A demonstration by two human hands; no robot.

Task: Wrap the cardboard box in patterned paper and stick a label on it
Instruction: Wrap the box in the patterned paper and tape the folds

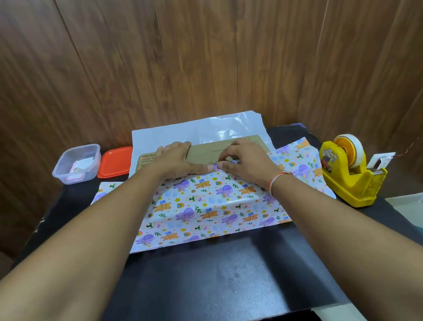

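A flat brown cardboard box (pixel 204 152) lies on a sheet of patterned paper (pixel 209 206) printed with purple elephants, bears and rainbows. The near half of the paper is folded up over the box's front; its white back side (pixel 197 130) stands up behind the box. My left hand (pixel 177 160) lies flat on the box top, fingers straight, pressing the paper's edge down. My right hand (pixel 241 162) pinches the paper's edge at the middle of the box, right beside the left thumb.
A yellow tape dispenser (pixel 347 171) with a white roll stands at the right of the black table (pixel 202 276). At the back left sit a clear plastic tub (pixel 77 164) holding small paper pieces and its orange lid (pixel 114 161). Wooden panels close the back.
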